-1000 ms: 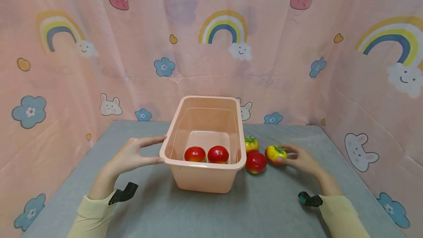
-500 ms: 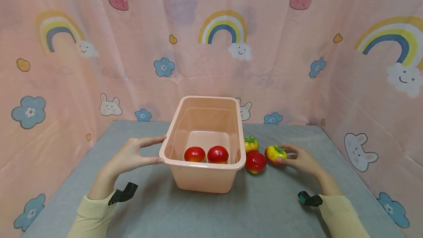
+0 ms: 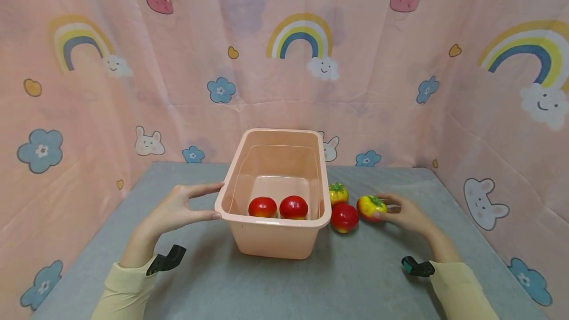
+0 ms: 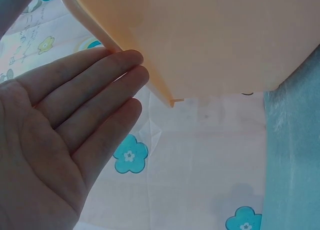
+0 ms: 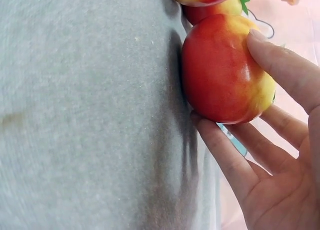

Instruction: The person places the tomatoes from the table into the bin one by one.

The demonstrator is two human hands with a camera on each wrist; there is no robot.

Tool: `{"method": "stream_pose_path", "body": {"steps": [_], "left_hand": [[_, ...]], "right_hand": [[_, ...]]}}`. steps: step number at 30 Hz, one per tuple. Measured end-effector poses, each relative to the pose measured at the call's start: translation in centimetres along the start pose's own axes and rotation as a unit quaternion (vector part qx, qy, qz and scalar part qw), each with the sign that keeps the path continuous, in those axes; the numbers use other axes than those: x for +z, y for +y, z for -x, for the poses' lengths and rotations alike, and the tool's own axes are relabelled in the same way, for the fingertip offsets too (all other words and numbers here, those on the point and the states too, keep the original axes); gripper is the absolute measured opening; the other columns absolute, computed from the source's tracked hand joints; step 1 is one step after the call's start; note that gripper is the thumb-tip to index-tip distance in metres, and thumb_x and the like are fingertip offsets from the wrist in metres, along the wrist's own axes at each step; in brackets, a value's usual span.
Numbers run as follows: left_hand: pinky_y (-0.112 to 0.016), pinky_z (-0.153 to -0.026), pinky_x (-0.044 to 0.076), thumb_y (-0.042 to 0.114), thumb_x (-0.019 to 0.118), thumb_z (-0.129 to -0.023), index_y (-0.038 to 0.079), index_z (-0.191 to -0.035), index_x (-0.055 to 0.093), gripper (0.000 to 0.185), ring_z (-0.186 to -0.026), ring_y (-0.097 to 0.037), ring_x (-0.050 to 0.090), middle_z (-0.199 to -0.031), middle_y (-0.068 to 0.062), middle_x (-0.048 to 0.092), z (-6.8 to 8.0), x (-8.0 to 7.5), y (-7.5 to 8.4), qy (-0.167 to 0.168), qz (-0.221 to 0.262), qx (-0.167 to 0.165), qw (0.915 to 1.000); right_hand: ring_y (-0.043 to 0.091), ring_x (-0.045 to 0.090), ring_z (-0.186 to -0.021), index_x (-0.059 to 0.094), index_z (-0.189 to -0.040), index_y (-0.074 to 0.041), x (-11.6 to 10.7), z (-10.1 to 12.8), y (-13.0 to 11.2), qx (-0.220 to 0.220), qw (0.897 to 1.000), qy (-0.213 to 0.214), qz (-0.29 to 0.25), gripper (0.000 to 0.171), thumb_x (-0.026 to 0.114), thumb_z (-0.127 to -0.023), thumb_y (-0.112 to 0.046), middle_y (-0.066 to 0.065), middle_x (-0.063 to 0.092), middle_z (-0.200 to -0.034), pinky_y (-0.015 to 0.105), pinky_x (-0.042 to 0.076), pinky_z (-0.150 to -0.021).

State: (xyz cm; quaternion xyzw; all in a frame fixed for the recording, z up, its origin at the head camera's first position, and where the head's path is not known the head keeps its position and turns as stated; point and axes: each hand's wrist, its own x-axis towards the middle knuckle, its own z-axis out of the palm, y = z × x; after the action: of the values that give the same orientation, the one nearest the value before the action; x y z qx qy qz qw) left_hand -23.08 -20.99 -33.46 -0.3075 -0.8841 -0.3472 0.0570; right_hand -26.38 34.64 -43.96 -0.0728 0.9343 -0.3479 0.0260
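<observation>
On the grey table (image 3: 284, 285), your left hand (image 3: 175, 209) lies flat and relaxed against the left rim of the peach plastic tub (image 3: 275, 241), fingers straight and touching its edge without curling round it. Two red tomatoes (image 3: 277, 207) sit side by side on the tub's floor at its near end. Your right hand (image 3: 406, 214) is at the yellow-and-red tomato (image 3: 371, 207) to the right of the tub: thumb and fingers pinch it from either side while it rests on the table. Just beside it lie a red tomato (image 3: 344, 218), close to the tub's right wall, and a smaller yellow tomato with a green stalk (image 3: 338, 194) behind that one. No brand, label or writing can be read anywhere; the pink backdrop (image 3: 284, 63) carries only rainbows, strawberries, flowers and rabbits.
</observation>
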Motion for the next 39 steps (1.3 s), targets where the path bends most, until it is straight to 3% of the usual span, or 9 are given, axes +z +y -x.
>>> {"method": "stream_pose_path", "body": {"steps": [13, 31, 39], "left_hand": [[-0.049, -0.094, 0.049, 0.044, 0.079, -0.074, 0.021, -0.131, 0.058, 0.065, -0.120, -0.021, 0.058, -0.127, 0.002, 0.062, -0.1, 0.0, -0.1, 0.000, -0.004, 0.000, 1.0000], [-0.051, -0.094, 0.049, 0.043, 0.079, -0.074, 0.020, -0.131, 0.059, 0.064, -0.120, -0.022, 0.058, -0.127, 0.002, 0.063, 0.0, 0.1, 0.1, 0.002, -0.005, -0.002, 1.0000], [-0.046, -0.095, 0.049, 0.042, 0.079, -0.074, 0.020, -0.131, 0.059, 0.064, -0.120, -0.018, 0.058, -0.126, 0.004, 0.063, 0.0, 0.0, 0.1, 0.002, -0.012, 0.003, 0.9999]], "right_hand": [[0.040, 0.058, -0.110, 0.049, -0.136, -0.008, -0.3, 0.1, -0.3, 0.010, 1.000, 0.000, 0.000, 0.069, 0.069, -0.083, -0.048, 0.024, 0.053, -0.130, 0.054, 0.050, -0.089], [0.039, 0.055, -0.112, 0.049, -0.135, -0.012, -1.8, 0.8, -1.9, -0.024, 0.999, 0.021, 0.012, 0.064, 0.068, -0.084, -0.045, 0.019, 0.053, -0.133, 0.054, 0.051, -0.087], [0.039, 0.055, -0.112, 0.050, -0.135, -0.012, -2.3, 0.6, -2.6, -0.051, 0.998, 0.030, 0.011, 0.063, 0.068, -0.084, -0.044, 0.018, 0.053, -0.134, 0.055, 0.050, -0.088]]}}
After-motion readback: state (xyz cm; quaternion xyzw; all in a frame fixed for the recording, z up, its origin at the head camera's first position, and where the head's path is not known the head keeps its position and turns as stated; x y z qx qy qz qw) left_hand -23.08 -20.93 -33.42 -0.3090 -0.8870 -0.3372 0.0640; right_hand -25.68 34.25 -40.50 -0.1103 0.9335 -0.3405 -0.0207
